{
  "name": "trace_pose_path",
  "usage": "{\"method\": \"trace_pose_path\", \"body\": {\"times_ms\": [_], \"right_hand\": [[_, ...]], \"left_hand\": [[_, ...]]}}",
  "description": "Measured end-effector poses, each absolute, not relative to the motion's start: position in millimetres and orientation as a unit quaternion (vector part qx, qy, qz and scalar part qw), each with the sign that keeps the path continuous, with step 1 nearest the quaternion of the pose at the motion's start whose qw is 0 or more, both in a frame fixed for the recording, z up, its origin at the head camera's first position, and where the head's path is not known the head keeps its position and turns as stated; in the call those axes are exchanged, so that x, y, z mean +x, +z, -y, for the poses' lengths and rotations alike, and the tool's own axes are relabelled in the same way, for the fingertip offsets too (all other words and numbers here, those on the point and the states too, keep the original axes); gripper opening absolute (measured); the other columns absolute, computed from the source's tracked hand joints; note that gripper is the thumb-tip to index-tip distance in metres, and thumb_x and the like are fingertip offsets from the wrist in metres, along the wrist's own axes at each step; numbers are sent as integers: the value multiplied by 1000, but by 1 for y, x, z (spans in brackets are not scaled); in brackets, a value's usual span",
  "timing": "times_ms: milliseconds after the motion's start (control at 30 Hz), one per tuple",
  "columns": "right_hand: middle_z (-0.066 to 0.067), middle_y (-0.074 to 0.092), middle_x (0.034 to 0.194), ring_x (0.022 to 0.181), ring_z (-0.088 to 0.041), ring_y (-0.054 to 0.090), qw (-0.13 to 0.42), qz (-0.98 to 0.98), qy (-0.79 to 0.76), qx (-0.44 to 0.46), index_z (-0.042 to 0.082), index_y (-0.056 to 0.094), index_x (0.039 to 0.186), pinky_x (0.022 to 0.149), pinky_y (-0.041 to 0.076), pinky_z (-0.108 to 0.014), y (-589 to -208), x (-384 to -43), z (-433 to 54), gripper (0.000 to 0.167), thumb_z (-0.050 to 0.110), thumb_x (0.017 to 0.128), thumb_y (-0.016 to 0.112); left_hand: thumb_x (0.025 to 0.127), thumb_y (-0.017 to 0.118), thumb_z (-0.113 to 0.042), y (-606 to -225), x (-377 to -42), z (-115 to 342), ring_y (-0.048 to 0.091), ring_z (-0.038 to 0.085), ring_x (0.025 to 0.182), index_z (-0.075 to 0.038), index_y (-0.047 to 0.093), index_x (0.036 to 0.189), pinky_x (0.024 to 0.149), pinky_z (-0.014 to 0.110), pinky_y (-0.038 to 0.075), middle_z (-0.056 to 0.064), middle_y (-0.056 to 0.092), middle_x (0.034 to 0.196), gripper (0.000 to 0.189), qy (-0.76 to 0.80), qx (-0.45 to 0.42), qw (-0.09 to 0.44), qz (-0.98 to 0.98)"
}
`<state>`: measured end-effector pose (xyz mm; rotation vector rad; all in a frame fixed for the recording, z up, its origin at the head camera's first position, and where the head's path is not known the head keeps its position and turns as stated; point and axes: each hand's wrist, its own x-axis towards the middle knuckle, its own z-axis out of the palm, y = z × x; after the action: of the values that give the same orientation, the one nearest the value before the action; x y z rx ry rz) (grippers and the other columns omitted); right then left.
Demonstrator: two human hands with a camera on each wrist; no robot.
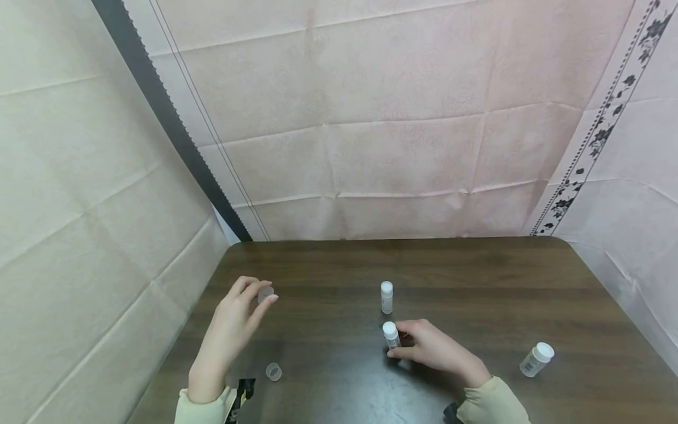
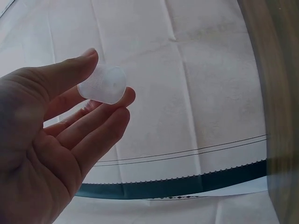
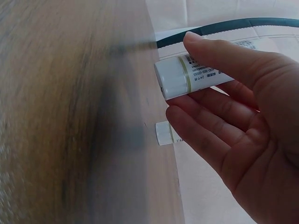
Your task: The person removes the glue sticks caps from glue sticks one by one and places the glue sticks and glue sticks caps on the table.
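Dark wooden bench [image 1: 328, 330], seen from the near side. Person at work with both bare hands, pale sleeves [image 1: 203, 407] at the wrists.

Left hand [image 1: 234, 321]: over the left part of the bench, pinching a small clear cup [image 1: 265, 294] between thumb and fingertips. Ribbed wall of the cup shows in the left wrist view; the remaining fingers bend loosely beneath it.

Second cup [image 1: 273, 371]: on the bench, nearer than the first, just right of the left forearm. Cannot tell which way its mouth faces.

Right hand [image 1: 431, 348]: right of centre, gripping a white-capped bottle [image 1: 391, 331] between thumb and fingers, cap end up. Printed label, gold band near the base. Cannot tell whether the base touches the bench.

Far bottle [image 1: 387, 297]: similar, upright, just beyond the gripped one, the two apart.

Right bottle [image 1: 536, 360]: white cap, stouter look, well apart on the right side of the bench.

Behind, and to left and right: pale creased cloth [image 1: 397, 118], a dark band [image 1: 175, 123] on the left, a floral strip [image 1: 600, 138] on the right.
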<state>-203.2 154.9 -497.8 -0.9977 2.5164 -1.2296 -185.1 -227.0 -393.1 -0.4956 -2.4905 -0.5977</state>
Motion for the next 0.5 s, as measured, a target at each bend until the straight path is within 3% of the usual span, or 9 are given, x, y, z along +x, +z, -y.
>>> {"method": "trace_pose_path", "body": {"times_ms": [167,500], "right_hand": [[17,66,91,90,-4,66,84,-844,-411,-334,18,66,99,80,56,-28,-499,-203,-156,17,27,91,78],[17,64,90,88,-3,65,78,-849,-401,-335,23,64,95,78,55,-28,-499,-204,-156,16,25,90,78]], "left_hand": [[89,79,-18,-400,-188,229,52,13,74,-7,70,109,65,34,49,3,61,103,25,-228,-171,228,931],[83,84,-17,-434,-199,240,55,12,78,-15,73,102,69,31,51,-6,60,88,22,-263,-180,157,935]]}}
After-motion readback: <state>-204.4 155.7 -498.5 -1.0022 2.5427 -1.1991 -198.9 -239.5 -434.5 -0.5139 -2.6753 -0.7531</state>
